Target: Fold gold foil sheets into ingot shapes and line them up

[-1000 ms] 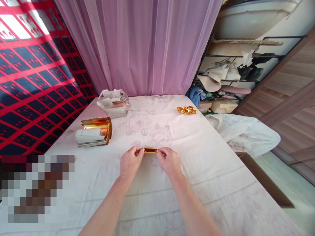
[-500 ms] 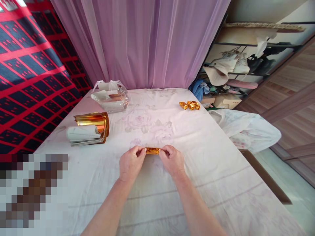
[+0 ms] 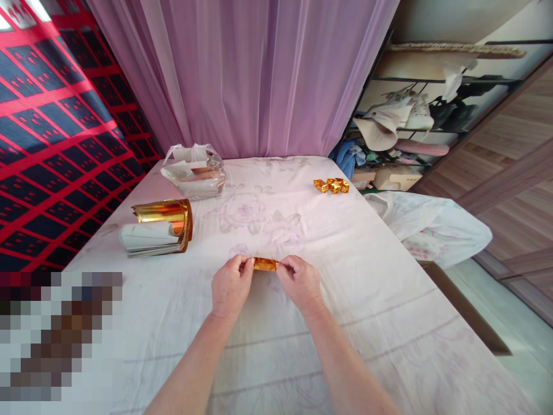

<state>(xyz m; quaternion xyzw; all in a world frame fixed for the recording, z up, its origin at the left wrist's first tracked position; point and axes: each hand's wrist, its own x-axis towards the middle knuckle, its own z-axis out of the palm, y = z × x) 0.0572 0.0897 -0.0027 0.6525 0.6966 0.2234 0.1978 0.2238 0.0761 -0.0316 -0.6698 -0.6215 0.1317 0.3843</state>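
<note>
Head view: a gold strip [image 3: 265,264], folded narrow, is lying low over the middle of the table [image 3: 389,323], w/ the left hand [image 3: 230,286] pinching its left end and the right hand [image 3: 299,282] pinching its right end, thumbs and fingertips closed on the foil. Judging by the layout, work is partway along: four or so finished gold pieces [image 3: 332,185] are sitting near the far right edge, while a gold roll [image 3: 166,218] on a stack of sheets [image 3: 144,238] and a clear bag [image 3: 194,171] of more stock are waiting at far left. Strip's ends are hiding under the fingers, so its fold is hard to read; bag contents unclear; bottom-left corner is pixelated.
</note>
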